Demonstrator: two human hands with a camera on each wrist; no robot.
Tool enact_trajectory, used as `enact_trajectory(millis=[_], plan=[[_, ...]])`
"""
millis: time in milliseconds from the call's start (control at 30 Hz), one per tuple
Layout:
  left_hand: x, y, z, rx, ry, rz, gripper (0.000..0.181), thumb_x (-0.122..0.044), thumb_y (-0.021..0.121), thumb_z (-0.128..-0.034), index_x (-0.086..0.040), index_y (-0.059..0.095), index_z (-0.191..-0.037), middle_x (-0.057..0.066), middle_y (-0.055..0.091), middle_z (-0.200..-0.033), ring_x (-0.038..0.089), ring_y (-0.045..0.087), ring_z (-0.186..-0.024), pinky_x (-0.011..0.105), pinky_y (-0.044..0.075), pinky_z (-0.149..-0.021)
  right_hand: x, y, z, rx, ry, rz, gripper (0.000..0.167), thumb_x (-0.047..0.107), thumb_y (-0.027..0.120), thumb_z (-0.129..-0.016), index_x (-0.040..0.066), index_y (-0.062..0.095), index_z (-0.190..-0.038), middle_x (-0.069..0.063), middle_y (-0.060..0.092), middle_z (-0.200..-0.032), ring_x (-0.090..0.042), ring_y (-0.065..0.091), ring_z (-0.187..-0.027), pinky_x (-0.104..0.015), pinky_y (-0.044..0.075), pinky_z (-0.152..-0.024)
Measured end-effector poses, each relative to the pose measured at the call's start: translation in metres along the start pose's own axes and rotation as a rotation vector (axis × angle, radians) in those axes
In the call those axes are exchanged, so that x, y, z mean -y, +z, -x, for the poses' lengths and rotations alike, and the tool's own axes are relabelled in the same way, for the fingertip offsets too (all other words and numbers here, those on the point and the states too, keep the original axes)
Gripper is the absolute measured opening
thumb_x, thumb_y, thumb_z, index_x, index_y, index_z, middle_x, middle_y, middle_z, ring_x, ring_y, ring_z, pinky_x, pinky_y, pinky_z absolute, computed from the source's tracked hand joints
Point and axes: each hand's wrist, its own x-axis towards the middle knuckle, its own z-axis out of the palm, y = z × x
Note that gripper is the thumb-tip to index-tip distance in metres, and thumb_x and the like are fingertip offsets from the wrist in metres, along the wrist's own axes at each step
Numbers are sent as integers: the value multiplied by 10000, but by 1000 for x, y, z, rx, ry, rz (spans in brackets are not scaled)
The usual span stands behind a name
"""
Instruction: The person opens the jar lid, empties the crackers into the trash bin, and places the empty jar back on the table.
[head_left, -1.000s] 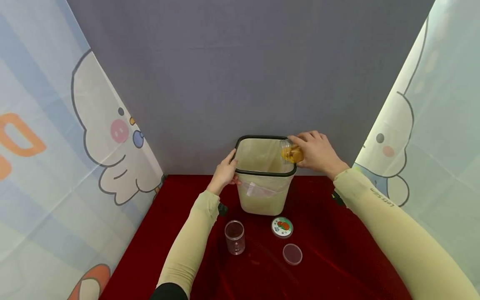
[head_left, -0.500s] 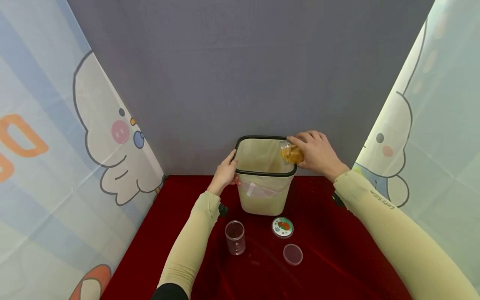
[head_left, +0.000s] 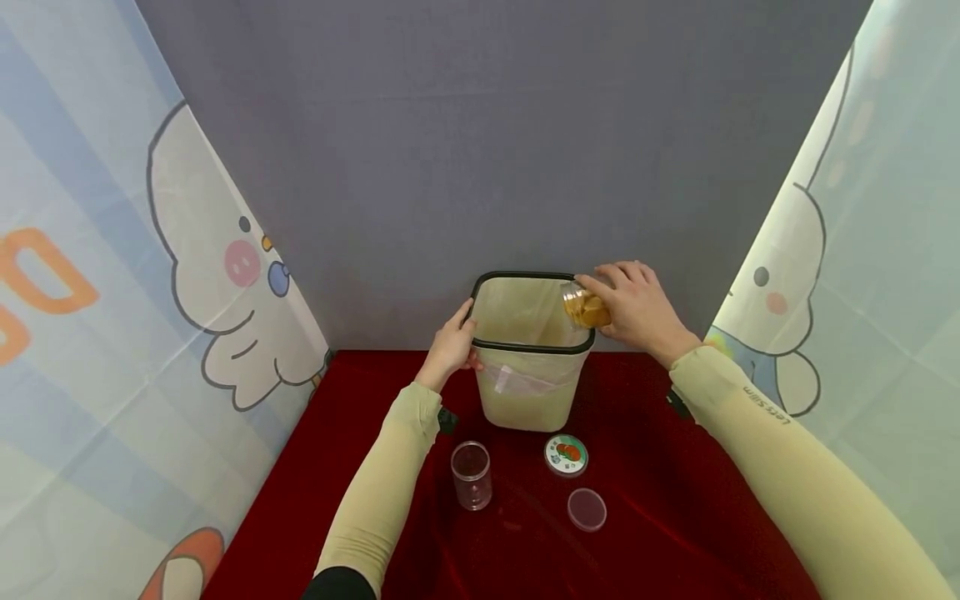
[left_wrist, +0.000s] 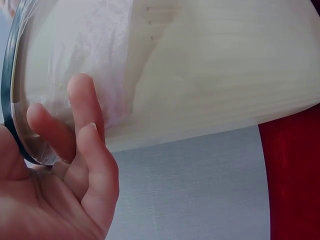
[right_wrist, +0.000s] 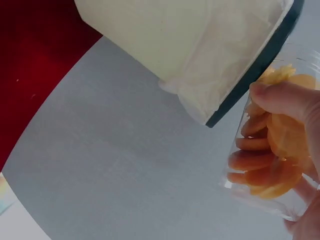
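A cream trash bin (head_left: 525, 387) with a dark rim and a clear liner stands in the middle of the head view. At its left side, my left hand (head_left: 450, 346) grips the rim, and several fingertips (left_wrist: 82, 90) show against the lined outer wall in the left wrist view. My right hand (head_left: 637, 308) holds a clear plastic jar (head_left: 585, 306) tilted over the bin's right rim. Round orange slices (right_wrist: 270, 155), like carrot, fill much of the jar, with paler yellow bits by its mouth. The bin's bottom is hidden.
A clear jar (head_left: 472, 483) stands upright on the red cloth (head_left: 645, 533), in front of the bin. To its right lie a lid (head_left: 566, 456) with a printed picture and a plain translucent lid (head_left: 587, 509). A grey backdrop (head_left: 480, 150) rises behind the bin.
The jar in my right hand has turned slightly, and the slices in it appear shifted. My left hand and the bin have stayed in place.
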Motion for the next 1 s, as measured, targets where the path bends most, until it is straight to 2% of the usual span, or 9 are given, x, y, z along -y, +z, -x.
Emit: enact_trajectory(millis=[100,200,333,433,700,833,1000], plan=[[0,0,0,-11,0,1,518,-452,382,-1061,-419,264,-1564,167,588,-614,331,678,-573,350,548,-519,2,1,0,-1,-11,9,915,183,968,-605,188,547,-1416,-196,512,-1372,-421,423,-1251,-711,257,-1042],[0,1,0,-11,2,3,516,-442,382,-1065,-415,263,-1566,167,585,-617,289,669,-544,353,553,-522,4,2,-1,-2,-22,21,890,181,954,-635,199,535,-1420,-195,500,-1385,-421,418,-1259,-736,293,-1000],[-1,2,0,-3,4,4,521,-423,378,-1070,-401,249,-1575,165,579,-616,274,664,-537,361,559,-537,4,4,-1,-5,-27,22,847,179,925,-678,203,526,-1424,-192,489,-1398,-419,416,-1261,-669,437,-856],[-1,2,0,-4,-1,0,531,-441,378,-1066,-393,246,-1578,165,582,-615,278,667,-541,364,558,-540,4,4,0,6,-14,0,867,186,932,-671,204,519,-1434,-187,478,-1414,-419,406,-1270,-624,470,-778],[0,2,0,-9,-1,-12,516,-440,377,-1065,-419,254,-1566,157,580,-611,293,671,-553,354,549,-531,2,6,3,7,23,-29,908,192,933,-656,194,500,-1454,-178,474,-1412,-417,399,-1268,-621,466,-801],[1,2,0,-16,2,-11,519,-458,375,-1062,-421,255,-1565,146,567,-595,323,672,-565,354,547,-525,2,7,4,-8,35,-40,1016,206,925,-675,180,387,-1536,-173,487,-1395,-416,412,-1253,-618,469,-794],[2,2,0,-19,16,-11,519,-456,374,-1062,-415,258,-1566,128,539,-574,352,670,-572,350,539,-511,2,9,7,-20,60,-56,945,218,917,-690,199,432,-1501,-175,488,-1389,-420,413,-1247,-621,470,-787]])
